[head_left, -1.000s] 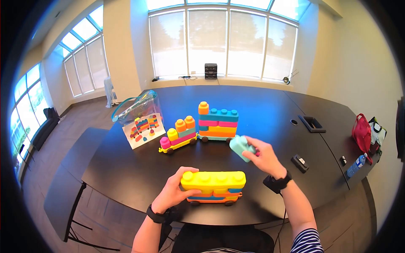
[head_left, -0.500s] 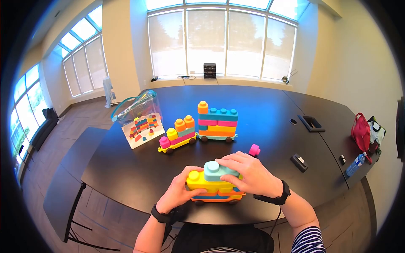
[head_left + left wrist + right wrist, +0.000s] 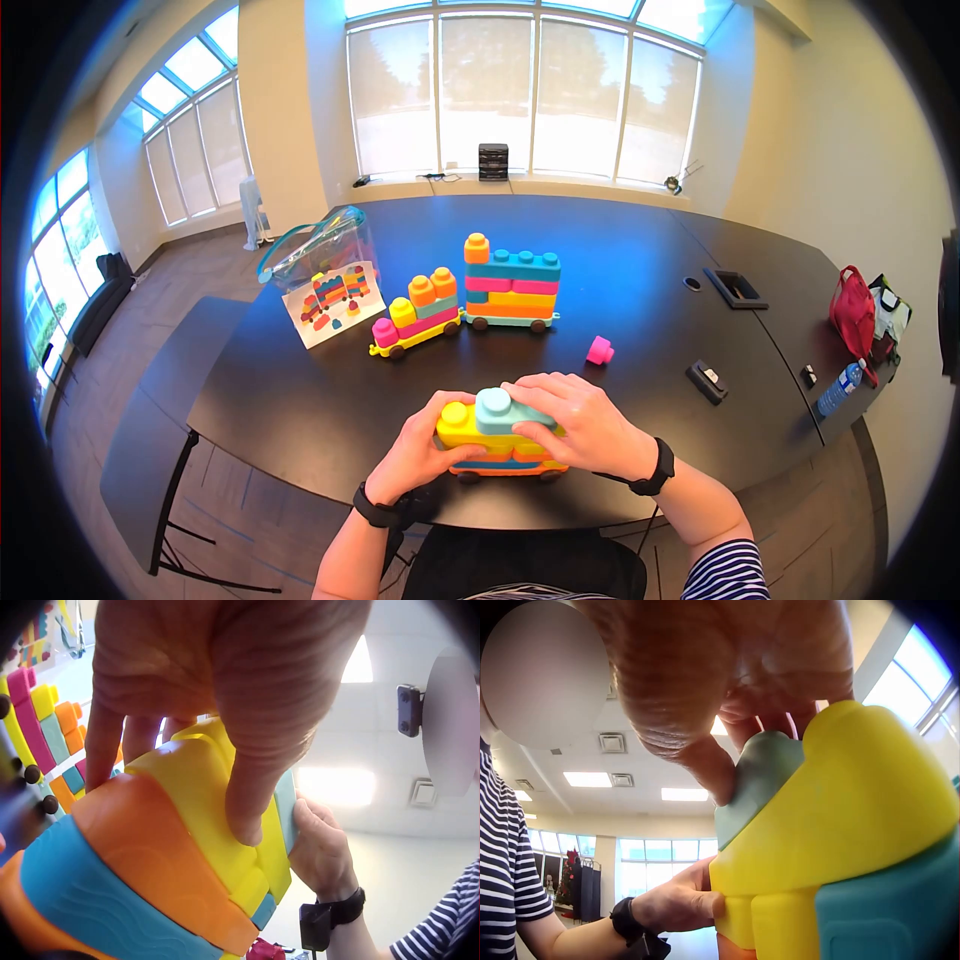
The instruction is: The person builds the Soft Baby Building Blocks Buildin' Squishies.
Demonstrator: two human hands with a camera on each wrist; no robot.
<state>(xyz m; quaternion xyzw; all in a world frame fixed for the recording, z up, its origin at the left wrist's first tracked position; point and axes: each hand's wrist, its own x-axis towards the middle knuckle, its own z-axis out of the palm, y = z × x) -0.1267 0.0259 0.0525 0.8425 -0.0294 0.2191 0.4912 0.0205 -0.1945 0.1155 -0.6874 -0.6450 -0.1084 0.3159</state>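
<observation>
My left hand [image 3: 415, 452] grips the left end of a wheeled block wagon, its thumb pressed on the yellow side. The wagon has orange and blue blocks [image 3: 157, 825] low down and a long yellow block [image 3: 460, 430] along the top. My right hand [image 3: 592, 425] holds a mint-green block [image 3: 495, 405] on top of the yellow one, thumb on its near side, fingers over it. In the right wrist view the mint block [image 3: 757, 780] sits right at the yellow block [image 3: 847, 810]. A small pink block [image 3: 600, 350] lies behind my right hand.
Farther back, a low block wagon [image 3: 425, 328] is next to a taller one [image 3: 512, 285]. A clear bag [image 3: 345, 240] with a picture card [image 3: 335, 302] stands at the left. To the right are a black device [image 3: 707, 382], a water bottle [image 3: 840, 388] and a red bag [image 3: 852, 310].
My right hand has brought the mint block from behind the wagon onto its yellow top. The pink block, partly hidden under that hand before, now lies on the table. My left hand keeps its grip.
</observation>
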